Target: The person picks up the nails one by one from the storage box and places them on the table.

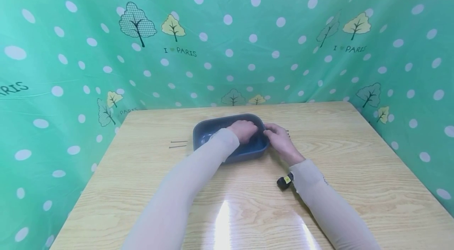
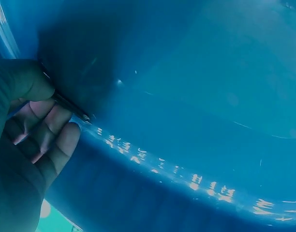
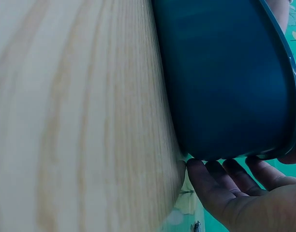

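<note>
A dark blue plastic basin (image 1: 209, 125) with rounded corners sits on the wooden table. My left hand (image 1: 243, 131) reaches down inside it. In the left wrist view, the thumb and fingers of that hand (image 2: 37, 121) pinch a thin dark nail (image 2: 73, 107) close to the basin's inner wall. At the basin's right end, my right hand (image 1: 281, 142) holds the side. The right wrist view has its fingertips (image 3: 201, 169) against the outer wall and the thumb up at the rim. The forearm hides part of the basin's inside in the head view.
Two long nails (image 1: 179, 141) lie on the table left of the basin. Several small metal ends (image 1: 288, 133) show just beyond the right hand. Beside the right sleeve is a small black object with a yellow label (image 1: 285, 181). A green dotted curtain (image 1: 227, 45) surrounds the table.
</note>
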The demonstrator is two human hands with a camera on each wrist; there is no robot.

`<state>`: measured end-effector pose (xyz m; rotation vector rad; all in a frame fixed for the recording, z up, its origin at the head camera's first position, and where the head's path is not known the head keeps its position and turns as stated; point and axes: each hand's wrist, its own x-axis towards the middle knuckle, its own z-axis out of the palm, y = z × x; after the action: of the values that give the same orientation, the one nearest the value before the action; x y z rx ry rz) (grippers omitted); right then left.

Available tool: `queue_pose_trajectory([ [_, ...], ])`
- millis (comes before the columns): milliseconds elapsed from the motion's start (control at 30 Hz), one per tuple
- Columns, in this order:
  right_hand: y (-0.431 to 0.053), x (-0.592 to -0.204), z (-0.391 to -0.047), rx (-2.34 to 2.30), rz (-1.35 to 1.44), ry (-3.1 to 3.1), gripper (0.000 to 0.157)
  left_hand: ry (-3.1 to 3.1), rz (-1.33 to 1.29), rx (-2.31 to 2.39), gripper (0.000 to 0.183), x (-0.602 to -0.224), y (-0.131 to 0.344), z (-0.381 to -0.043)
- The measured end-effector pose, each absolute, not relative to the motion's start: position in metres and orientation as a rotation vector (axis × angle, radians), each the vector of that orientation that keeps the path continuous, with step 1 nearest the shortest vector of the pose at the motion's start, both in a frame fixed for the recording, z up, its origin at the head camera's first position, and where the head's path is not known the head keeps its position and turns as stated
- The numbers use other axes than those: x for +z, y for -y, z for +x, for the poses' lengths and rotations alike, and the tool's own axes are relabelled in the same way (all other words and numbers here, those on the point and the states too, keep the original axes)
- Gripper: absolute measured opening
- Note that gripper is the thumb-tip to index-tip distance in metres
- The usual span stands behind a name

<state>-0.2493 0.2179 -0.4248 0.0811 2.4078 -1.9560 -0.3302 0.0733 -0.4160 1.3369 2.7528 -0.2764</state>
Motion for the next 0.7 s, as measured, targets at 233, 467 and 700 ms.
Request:
queue_pose_trajectory([
  [233,-0.218,-0.426,-0.251,-1.969,0.084,-2.397,0.033,-2.762,1.374,-0.286,0.025,-0.415,-0.072,-0.33],
  [467,-0.217,-0.427,-0.251,-1.962,0.08,-2.409,0.033,-2.766,1.392,-0.297,0.029,-0.407,-0.068,-0.325],
  [700,-0.217,-0.428,-0.251,-1.961,0.069,-2.407,0.033,-2.76,1.393,-0.313,0.035,-0.399,-0.061,-0.322],
])
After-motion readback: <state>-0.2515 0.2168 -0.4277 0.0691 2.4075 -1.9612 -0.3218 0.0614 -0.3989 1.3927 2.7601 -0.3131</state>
